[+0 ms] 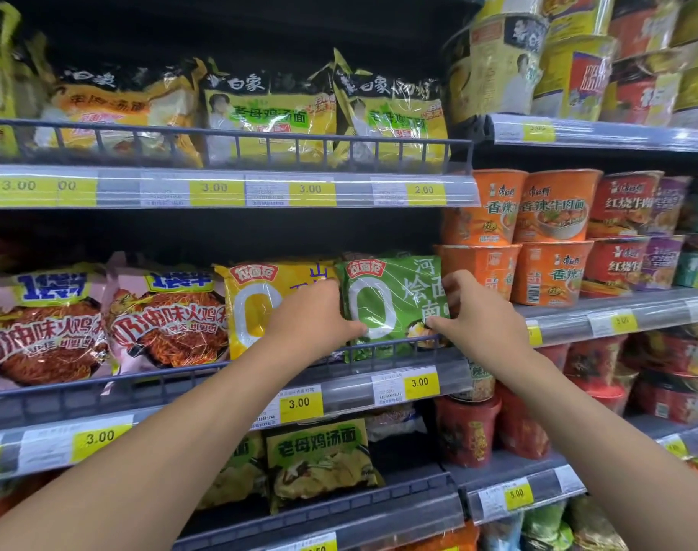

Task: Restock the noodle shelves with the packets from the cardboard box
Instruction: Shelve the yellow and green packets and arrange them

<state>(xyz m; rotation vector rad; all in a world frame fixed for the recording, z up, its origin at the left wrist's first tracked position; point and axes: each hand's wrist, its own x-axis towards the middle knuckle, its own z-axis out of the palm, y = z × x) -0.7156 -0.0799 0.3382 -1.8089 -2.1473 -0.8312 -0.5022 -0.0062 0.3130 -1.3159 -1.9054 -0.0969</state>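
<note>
A green noodle packet (395, 300) stands upright on the middle shelf behind the wire rail (379, 347), at the right end of the row. My left hand (315, 316) grips its left edge, and my right hand (470, 312) grips its right edge with the thumb on the lower corner. A yellow packet (255, 308) of the same brand stands just left, partly behind my left hand. Two pink and red packets (168, 312) fill the shelf further left. The cardboard box is out of view.
Yellow noodle packets (271, 113) line the upper shelf. Orange and red cup noodles (554, 232) are stacked on the shelves to the right. More packets (319, 459) sit on the lower shelf. Yellow price tags (299, 403) run along each shelf edge.
</note>
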